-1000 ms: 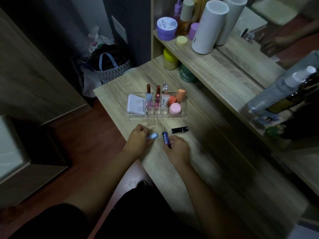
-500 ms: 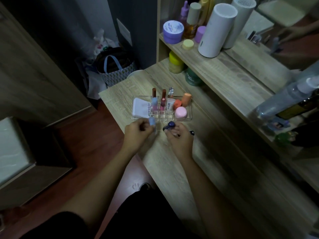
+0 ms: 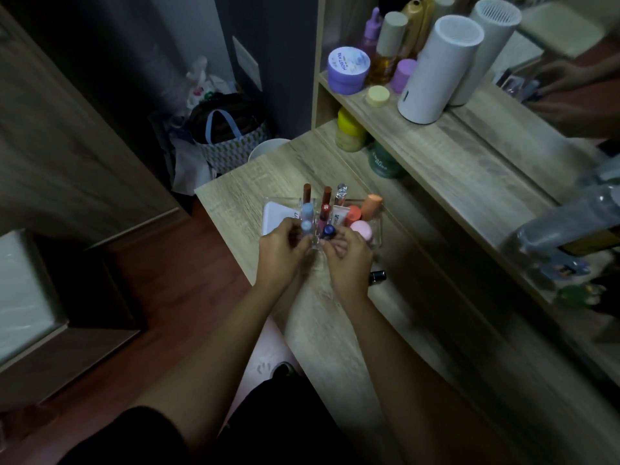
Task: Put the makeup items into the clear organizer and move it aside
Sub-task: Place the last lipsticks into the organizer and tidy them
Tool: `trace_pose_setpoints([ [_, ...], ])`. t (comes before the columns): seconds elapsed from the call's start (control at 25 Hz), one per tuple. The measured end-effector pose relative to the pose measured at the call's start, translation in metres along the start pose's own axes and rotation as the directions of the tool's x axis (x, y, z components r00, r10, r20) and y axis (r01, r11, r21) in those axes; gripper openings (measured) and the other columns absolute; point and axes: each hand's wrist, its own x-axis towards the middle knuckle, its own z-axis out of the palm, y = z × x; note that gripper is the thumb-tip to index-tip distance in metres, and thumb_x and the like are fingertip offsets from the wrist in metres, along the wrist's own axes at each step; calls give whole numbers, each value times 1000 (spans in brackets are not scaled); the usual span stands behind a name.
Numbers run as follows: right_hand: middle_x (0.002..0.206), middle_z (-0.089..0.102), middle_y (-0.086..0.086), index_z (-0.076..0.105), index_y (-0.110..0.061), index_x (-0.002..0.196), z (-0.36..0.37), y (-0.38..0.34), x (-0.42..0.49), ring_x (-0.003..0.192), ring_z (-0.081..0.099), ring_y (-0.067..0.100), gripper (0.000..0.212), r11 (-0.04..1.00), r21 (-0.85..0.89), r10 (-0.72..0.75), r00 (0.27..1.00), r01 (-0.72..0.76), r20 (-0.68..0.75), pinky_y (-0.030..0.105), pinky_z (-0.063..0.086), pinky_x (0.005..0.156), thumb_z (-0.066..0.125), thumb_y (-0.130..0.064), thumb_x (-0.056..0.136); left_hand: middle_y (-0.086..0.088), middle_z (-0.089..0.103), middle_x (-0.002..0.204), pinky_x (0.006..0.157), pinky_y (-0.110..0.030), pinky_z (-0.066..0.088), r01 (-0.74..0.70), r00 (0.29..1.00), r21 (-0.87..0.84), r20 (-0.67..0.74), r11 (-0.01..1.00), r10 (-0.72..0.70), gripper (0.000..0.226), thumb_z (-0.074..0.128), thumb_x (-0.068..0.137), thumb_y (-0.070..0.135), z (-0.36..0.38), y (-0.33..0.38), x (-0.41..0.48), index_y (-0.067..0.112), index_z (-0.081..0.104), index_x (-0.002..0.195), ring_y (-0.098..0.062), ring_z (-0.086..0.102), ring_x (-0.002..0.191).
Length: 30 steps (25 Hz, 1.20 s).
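The clear organizer (image 3: 378, 226) stands on the wooden table (image 3: 255, 182), holding a white compact (image 3: 275, 213), several upright lipsticks, an orange sponge (image 3: 370, 206) and a pink round item (image 3: 361, 228). My left hand (image 3: 280, 255) grips a light blue tube (image 3: 306, 226) upright at the organizer's front slots. My right hand (image 3: 347, 260) holds a dark blue tube (image 3: 328, 230) upright beside it, also at the front slots. A black lipstick (image 3: 377, 276) lies on the table just right of my right hand.
A shelf (image 3: 436, 142) at the right carries a white cylinder (image 3: 436, 68), a purple jar (image 3: 347, 70) and bottles. Yellow (image 3: 350, 130) and green (image 3: 384, 161) jars sit beneath it. A spray bottle (image 3: 567, 223) lies at far right. Bags (image 3: 221, 139) stand on the floor beyond the table's left edge.
Both hands picked the two blue tubes off the table, turned them upright and carried them forward to the organizer's front slots. The black lipstick stayed where it lay.
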Motion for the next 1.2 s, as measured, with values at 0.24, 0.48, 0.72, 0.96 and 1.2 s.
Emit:
trace_pose_setpoints([
  [0.24,95,74,11,66,-7,105,5,0,4,84,70,21,27,998,-62,11,1000,-10,22,43,58,80,70,-3,78,-13,73,84,72,-36,53,-22,999,133,34,991,18,16,65,82,15,4,-6,3,6,65,96,-26,67,76],
  [0.48,102,72,14,66,-6,109,6,3,3,91,68,26,29,987,-161,-4,998,13,58,43,56,85,67,-1,81,-15,73,91,77,-40,54,9,997,143,79,990,-20,17,64,86,15,9,-9,6,4,67,98,-28,67,82],
  [0.72,95,72,15,68,-4,103,7,1,5,87,67,28,22,976,-216,-13,998,24,56,40,56,80,67,-2,80,-17,72,85,76,-42,55,60,994,168,82,984,-74,16,64,85,16,7,-11,6,2,65,93,-29,67,77],
  [0.96,105,70,13,64,-8,113,-1,0,4,96,65,25,29,967,-253,1,993,29,117,39,55,87,64,-5,84,-14,73,88,78,-38,55,80,995,139,46,987,-87,15,66,81,8,4,-8,-3,3,65,96,-26,67,80],
  [1.2,121,63,10,62,-12,117,-43,22,-19,116,55,28,41,917,-391,-33,993,76,116,41,45,102,59,0,77,-14,70,85,68,-28,44,11,999,169,50,986,-19,10,62,86,12,7,-11,-37,4,63,91,-27,64,76],
])
